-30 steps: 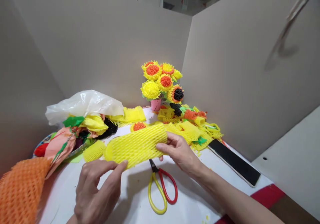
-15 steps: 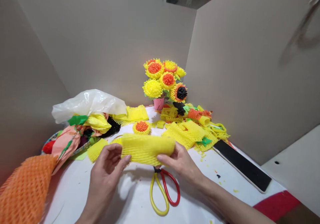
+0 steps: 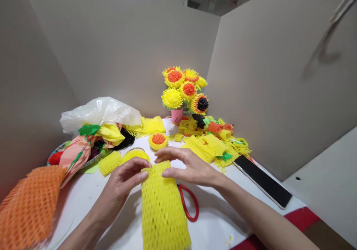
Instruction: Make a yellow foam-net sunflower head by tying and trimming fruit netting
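Observation:
A yellow foam fruit net hangs lengthwise over the front of the table, its upper edge between my two hands. My left hand pinches the upper left corner between thumb and fingers. On the other side, my right hand has its thumb against the upper right part of the net, with its fingers curved above the edge and a gap between them and the thumb. Partly hidden behind the net is a red-handled tool, of which only one loop shows. A yellow foam ring lies just beyond my left hand.
A foam flower with an orange centre lies midway. Behind it stands a pink pot of foam sunflowers. Yellow net scraps and a phone are rightward; orange netting and a plastic bag are leftward.
The yellow net has turned from lying crosswise to hanging lengthwise toward me, covering the tool's yellow handle. My right hand has moved left along its edge, and its fingers have lifted.

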`<state>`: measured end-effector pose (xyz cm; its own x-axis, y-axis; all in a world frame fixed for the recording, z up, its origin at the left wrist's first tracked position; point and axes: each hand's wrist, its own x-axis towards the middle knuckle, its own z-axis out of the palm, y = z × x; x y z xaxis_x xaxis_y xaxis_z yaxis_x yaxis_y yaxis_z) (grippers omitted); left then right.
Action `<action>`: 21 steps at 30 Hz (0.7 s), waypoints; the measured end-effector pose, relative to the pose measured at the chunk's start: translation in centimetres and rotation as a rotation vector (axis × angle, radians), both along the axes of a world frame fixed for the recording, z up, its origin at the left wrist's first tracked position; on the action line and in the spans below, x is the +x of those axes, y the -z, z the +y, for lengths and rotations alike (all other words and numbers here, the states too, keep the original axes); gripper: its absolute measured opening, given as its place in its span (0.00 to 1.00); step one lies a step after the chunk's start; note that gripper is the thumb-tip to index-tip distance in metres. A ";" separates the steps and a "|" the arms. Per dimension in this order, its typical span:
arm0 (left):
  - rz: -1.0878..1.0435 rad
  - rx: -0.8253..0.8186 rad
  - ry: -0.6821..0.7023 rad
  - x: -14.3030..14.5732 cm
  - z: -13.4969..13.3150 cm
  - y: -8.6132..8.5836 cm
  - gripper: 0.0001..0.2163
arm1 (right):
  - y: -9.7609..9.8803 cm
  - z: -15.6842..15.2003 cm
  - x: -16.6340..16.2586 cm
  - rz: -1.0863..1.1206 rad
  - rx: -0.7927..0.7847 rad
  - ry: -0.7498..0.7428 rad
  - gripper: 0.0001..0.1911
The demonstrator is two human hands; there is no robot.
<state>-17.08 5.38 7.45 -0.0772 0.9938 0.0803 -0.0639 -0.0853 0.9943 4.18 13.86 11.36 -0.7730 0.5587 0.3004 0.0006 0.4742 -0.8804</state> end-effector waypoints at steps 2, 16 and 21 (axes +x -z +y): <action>-0.008 0.008 -0.001 0.2 -0.3 -0.3 0.09 | 0.3 -0.6 -0.7 -0.026 0.095 0.036 0.15; -0.047 0.040 -0.025 1.8 -0.1 0.9 0.12 | 4.9 -2.6 -1.7 -0.109 -0.100 0.107 0.15; -0.135 0.046 0.041 2.1 -0.3 1.3 0.10 | 5.0 -2.3 -1.2 -0.151 -0.058 0.073 0.09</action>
